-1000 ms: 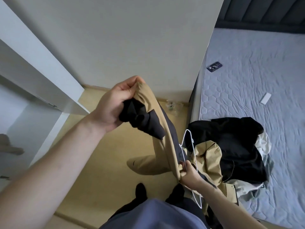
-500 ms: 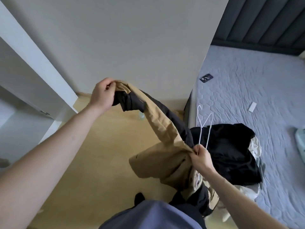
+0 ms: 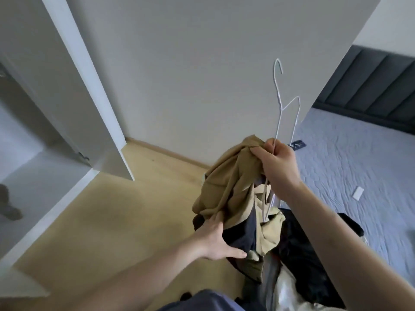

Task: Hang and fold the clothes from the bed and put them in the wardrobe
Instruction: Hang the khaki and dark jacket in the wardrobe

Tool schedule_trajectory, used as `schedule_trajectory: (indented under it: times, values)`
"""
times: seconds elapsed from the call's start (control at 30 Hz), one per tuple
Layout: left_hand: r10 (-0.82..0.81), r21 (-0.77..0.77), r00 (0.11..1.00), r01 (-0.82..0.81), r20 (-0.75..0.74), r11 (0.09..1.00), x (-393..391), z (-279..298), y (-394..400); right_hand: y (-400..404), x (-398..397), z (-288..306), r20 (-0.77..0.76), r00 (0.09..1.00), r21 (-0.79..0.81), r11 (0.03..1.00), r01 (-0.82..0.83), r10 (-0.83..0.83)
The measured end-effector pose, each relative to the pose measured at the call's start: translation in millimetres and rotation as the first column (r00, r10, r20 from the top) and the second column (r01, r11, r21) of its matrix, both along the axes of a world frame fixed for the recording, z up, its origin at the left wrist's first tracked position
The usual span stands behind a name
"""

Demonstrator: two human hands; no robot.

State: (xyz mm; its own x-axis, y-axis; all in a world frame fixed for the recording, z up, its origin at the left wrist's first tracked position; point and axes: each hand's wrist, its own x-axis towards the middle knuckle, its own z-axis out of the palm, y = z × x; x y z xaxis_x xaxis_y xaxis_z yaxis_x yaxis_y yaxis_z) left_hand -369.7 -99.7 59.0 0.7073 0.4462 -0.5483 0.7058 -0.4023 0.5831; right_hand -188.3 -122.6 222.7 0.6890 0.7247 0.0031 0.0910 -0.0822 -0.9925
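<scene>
Between our hands hangs the tan jacket (image 3: 226,182) with its dark lining, bunched and held above the floor (image 3: 112,221) beside the bed (image 3: 350,158). Our right hand (image 3: 277,163) pinches its top fabric together with the white wire hanger (image 3: 279,104); our left hand (image 3: 216,240) cups the lower folds, fingers spread and pressing — not clenched. We would find the collar first, then feed one hanger shoulder into a sleeve opening. Room is open over the floor toward the wardrobe (image 3: 40,176); its door edge (image 3: 89,104) juts out, and the remaining dark clothes (image 3: 301,248) crowd the bed's edge.
</scene>
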Motion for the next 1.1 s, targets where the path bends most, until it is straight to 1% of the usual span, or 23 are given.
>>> schedule_trajectory:
  times: [0.07,0.1,0.17,0.27,0.33,0.4,0.47,0.57,0.6,0.63,0.7,0.73,0.8,0.9,1.0,1.03,1.1]
  values:
    - [0.182,0.051,0.971,-0.191,0.152,0.98,9.6,9.6,14.4,14.5,-9.7,15.7,-0.044,0.998,0.047,0.998,-0.036,0.038]
    - [0.266,0.057,0.937,-0.285,0.225,0.957,12.2,12.9,26.0,20.2,-12.4,21.5,-0.059,0.997,0.065,0.997,-0.05,0.053]
    - [0.348,0.085,0.873,-0.398,0.343,0.914,7.8,21.5,52.4,28.1,-11.5,29.8,-0.058,0.996,0.08,0.995,-0.061,0.065]
    - [0.304,0.12,0.835,-0.397,0.458,0.91,-13.4,48.2,90.0,33.2,4.6,37.5,-0.048,0.999,0.075,0.997,-0.004,0.008]
    - [0.312,0.108,0.785,-0.43,0.535,0.896,-27.2,73.5,112.3,33.4,17.6,39.9,-0.047,0.998,0.062,0.997,0.037,-0.034]
    - [0.35,0.047,0.69,-0.486,0.633,0.873,-36.0,106.5,127.5,32.7,25.1,38.0,-0.055,0.998,0.044,0.998,0.037,-0.035]
    - [0.371,-0.039,0.598,-0.493,0.71,0.869,-37.7,138.5,133.2,32.7,23.8,31.7,-0.098,0.995,0.033,0.999,-0.006,0.009]
    - [0.403,-0.137,0.519,-0.475,0.754,0.869,-31.3,166.5,131.1,38.6,13.2,17.9,-0.165,0.985,0.029,0.998,-0.051,0.055]
    - [0.446,-0.186,0.473,-0.499,0.76,0.846,-29.0,172.0,132.4,41.3,9.3,14.4,-0.192,0.98,0.031,0.998,-0.053,0.058]
    - [0.507,-0.249,0.406,-0.54,0.76,0.804,-27.7,177.3,136.0,43.8,6.2,11.4,-0.215,0.974,0.031,0.998,-0.058,0.063]
    - [0.654,-0.405,0.266,-0.606,0.708,0.685,-28.0,188.3,149.0,45.2,1.9,4.0,-0.238,0.968,0.024,0.996,-0.082,0.085]
    - [0.713,-0.47,0.224,-0.617,0.665,0.632,-29.0,193.7,156.0,42.7,-0.2,-1.2,-0.227,0.969,0.013,0.995,-0.097,0.097]
    - [0.784,-0.555,0.184,-0.612,0.593,0.564,-31.3,201.0,167.0,30.6,-6.1,-17.6,-0.146,0.982,-0.042,0.991,-0.128,0.121]
    - [0.871,-0.66,0.116,-0.607,0.477,0.442,-34.3,205.8,175.4,0.9,-22.0,-46.1,0.055,0.973,-0.193,0.959,-0.209,0.223]
    - [0.936,-0.733,0.028,-0.613,0.351,0.293,-37.5,204.2,184.1,-26.7,-42.9,-57.0,0.082,0.929,-0.214,0.917,-0.338,0.362]
    - [0.948,-0.754,0.004,-0.605,0.319,0.256,-37.5,203.0,185.9,-33.1,-49.3,-58.6,0.078,0.908,-0.214,0.896,-0.388,0.412]
    - [0.961,-0.774,-0.013,-0.595,0.277,0.216,-33.7,201.0,187.1,-39.6,-62.2,-58.5,0.116,0.873,-0.245,0.866,-0.437,0.474]
